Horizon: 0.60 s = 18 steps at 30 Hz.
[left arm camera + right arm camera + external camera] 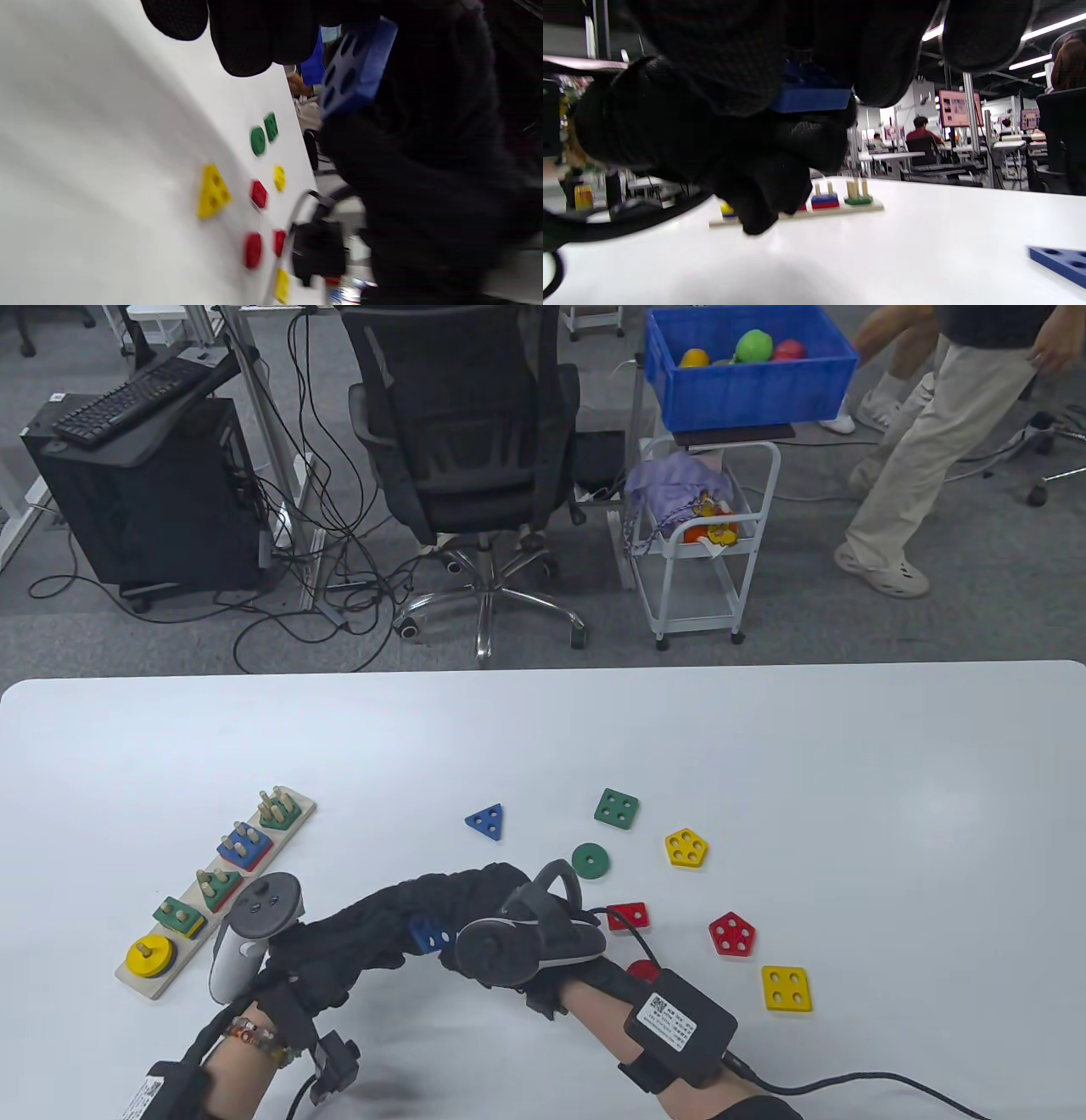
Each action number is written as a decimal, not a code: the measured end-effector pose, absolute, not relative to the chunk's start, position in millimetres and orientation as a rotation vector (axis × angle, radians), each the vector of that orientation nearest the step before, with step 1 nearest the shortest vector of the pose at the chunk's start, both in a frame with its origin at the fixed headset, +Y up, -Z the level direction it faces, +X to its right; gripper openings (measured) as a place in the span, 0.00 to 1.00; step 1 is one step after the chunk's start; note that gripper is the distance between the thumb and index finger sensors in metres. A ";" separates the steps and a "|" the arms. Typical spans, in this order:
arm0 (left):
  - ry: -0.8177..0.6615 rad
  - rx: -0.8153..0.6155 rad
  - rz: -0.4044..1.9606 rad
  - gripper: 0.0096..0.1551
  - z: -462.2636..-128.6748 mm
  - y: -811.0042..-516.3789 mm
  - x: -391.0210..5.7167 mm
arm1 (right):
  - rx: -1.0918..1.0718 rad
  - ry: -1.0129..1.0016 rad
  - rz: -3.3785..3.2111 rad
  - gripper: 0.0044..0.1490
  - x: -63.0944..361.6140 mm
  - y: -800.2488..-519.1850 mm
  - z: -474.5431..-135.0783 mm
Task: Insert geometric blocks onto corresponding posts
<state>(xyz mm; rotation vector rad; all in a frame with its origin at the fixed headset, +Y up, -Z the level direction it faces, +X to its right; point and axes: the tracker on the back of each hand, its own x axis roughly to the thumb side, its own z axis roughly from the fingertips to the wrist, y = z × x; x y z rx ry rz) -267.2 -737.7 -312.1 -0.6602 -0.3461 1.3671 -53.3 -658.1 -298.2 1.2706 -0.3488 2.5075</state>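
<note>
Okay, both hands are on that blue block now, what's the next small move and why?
Probably let the left hand take the blue block from the right hand and carry it toward the peg board. The block sits between both gloves above the table, the board lies on the left hand's side, and its pegs show free tops.

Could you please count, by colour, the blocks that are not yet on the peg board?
Blue blocks: 2, one held
Green blocks: 2
Yellow blocks: 3
Red blocks: 3
Total: 10
</note>
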 end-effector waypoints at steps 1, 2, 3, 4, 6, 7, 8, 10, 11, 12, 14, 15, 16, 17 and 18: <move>-0.361 -0.695 1.396 0.42 -311.8 -739.5 -266.2 | 1.259 -0.380 2.485 0.49 -53.2 -657.9 -297.3; -0.383 -0.734 1.422 0.42 -311.7 -741.3 -264.6 | 1.246 -0.404 2.448 0.49 -53.4 -658.3 -296.3; -0.395 -0.752 1.436 0.43 -311.5 -742.4 -263.6 | 1.235 -0.409 2.427 0.49 -53.7 -658.4 -295.3; -0.405 -0.766 1.464 0.44 -311.3 -743.4 -262.7 | 1.224 -0.411 2.408 0.49 -54.1 -658.8 -294.1; -0.398 -0.785 1.552 0.43 -311.2 -744.4 -261.2 | 1.212 -0.457 2.403 0.49 -53.4 -659.7 -292.7; -0.391 -0.791 1.594 0.43 -311.2 -745.7 -260.3 | 1.213 -0.465 2.402 0.49 -53.8 -659.5 -292.2; -0.386 -0.801 1.623 0.43 -311.1 -747.3 -259.5 | 1.202 -0.474 2.400 0.49 -54.1 -659.5 -291.1; -0.379 -0.805 1.680 0.44 -310.7 -750.1 -257.9 | 1.195 -0.492 2.411 0.48 -57.3 -660.8 -288.6; -0.356 -0.776 1.673 0.44 -310.1 -750.9 -257.4 | 1.207 -0.499 2.435 0.48 -58.5 -661.1 -288.1; -0.312 -0.716 1.632 0.44 -310.0 -751.2 -257.6 | 1.228 -0.488 2.484 0.48 -59.4 -661.5 -288.2; -0.275 -0.634 1.541 0.43 -311.5 -749.1 -259.3 | 1.233 -0.424 2.520 0.49 -57.2 -662.4 -287.5; -0.271 -0.606 1.504 0.43 -312.2 -747.9 -260.8 | 1.225 -0.388 2.531 0.50 -53.4 -662.7 -287.4; -0.264 -0.568 1.455 0.43 -313.0 -745.4 -263.9 | 1.212 -0.355 2.551 0.51 -46.6 -662.8 -287.7; -0.253 -0.525 1.411 0.43 -313.9 -743.4 -267.8 | 1.196 -0.333 2.573 0.52 -39.2 -662.6 -288.2; -0.243 -0.499 1.380 0.43 -314.8 -742.1 -270.8 | 1.180 -0.311 2.597 0.51 -32.1 -662.8 -288.6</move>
